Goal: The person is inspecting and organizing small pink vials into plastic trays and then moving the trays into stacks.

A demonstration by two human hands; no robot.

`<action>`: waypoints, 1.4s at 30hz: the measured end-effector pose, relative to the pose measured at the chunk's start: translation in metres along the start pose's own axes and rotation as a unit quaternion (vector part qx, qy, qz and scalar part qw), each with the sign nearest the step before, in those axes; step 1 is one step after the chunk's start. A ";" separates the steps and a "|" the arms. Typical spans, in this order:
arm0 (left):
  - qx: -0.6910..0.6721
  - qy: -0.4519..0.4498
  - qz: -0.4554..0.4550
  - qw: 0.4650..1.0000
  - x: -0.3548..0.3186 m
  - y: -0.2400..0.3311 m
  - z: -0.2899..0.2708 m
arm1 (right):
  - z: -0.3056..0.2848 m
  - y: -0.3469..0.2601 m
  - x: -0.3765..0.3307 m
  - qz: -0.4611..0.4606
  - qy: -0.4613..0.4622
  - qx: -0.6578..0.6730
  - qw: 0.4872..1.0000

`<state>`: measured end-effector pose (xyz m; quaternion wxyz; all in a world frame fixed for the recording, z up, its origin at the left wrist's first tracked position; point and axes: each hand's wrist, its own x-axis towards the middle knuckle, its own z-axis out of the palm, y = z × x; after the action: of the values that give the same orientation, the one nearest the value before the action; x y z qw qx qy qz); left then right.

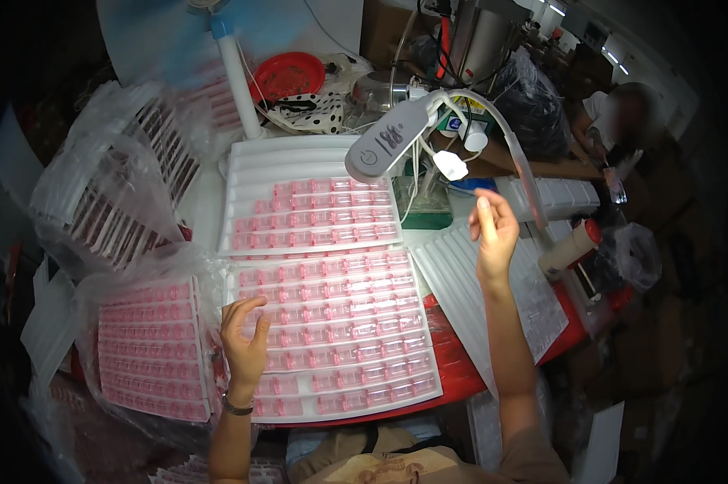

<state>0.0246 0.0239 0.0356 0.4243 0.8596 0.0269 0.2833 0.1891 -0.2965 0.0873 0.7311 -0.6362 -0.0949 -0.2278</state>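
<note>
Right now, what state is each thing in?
Front tray, mostly filled with pink pieces, gap near the lower left
Back tray, partly filled, upper rows bare
Left tray, filled, in clear plastic
Left hand, thumb and fingers apart, at front tray's left edge
Right hand, raised, grip unclear
Red dish, face up

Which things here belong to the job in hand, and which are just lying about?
Seemingly in use: white front tray, pink translucent pieces, white rear tray.
Seemingly lying about: round red basin, polka-dot fabric, black plastic bag.
</note>
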 end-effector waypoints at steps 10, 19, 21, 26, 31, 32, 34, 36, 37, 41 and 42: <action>-0.041 0.021 -0.116 0.992 -0.037 -0.013 -0.016 | -0.008 0.007 0.131 -0.123 -0.005 -0.199 0.972; -0.117 0.023 -0.180 0.976 -0.056 -0.024 -0.011 | -0.020 0.017 0.125 -0.117 -0.117 -0.252 0.953; -0.132 0.018 -0.173 0.976 -0.055 -0.027 -0.009 | -0.019 0.015 0.126 -0.121 -0.121 -0.249 0.953; -0.132 0.001 -0.166 0.977 -0.057 -0.024 -0.004 | -0.022 0.014 0.122 -0.106 -0.124 -0.210 0.964; -0.151 0.009 -0.180 0.972 -0.064 -0.025 -0.002 | -0.013 0.014 0.116 -0.045 -0.134 -0.191 0.971; -0.181 0.000 -0.194 0.964 -0.060 -0.021 -0.001 | -0.011 0.013 0.116 -0.044 -0.136 -0.188 0.972; -0.194 -0.039 -0.162 0.967 -0.039 -0.007 0.010 | -0.008 0.012 0.116 -0.039 -0.118 -0.200 0.972; -0.214 -0.104 -0.014 0.971 0.020 0.027 0.057 | -0.029 0.014 0.122 -0.043 -0.120 -0.213 0.969; -0.253 -0.140 0.056 0.956 0.052 0.045 0.081 | -0.031 0.014 0.122 -0.040 -0.107 -0.207 0.972; -0.463 -0.108 -0.009 0.879 0.178 0.088 0.173 | -0.008 0.010 0.109 -0.014 -0.094 -0.197 0.976; -0.483 -0.084 -0.003 0.872 0.195 0.097 0.182 | -0.004 0.012 0.107 0.001 -0.089 -0.198 0.976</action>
<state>0.2623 -0.1122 0.1114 0.7879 0.5684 -0.1463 0.1863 0.2876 -0.3220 0.1220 0.5794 -0.7861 -0.1120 -0.1839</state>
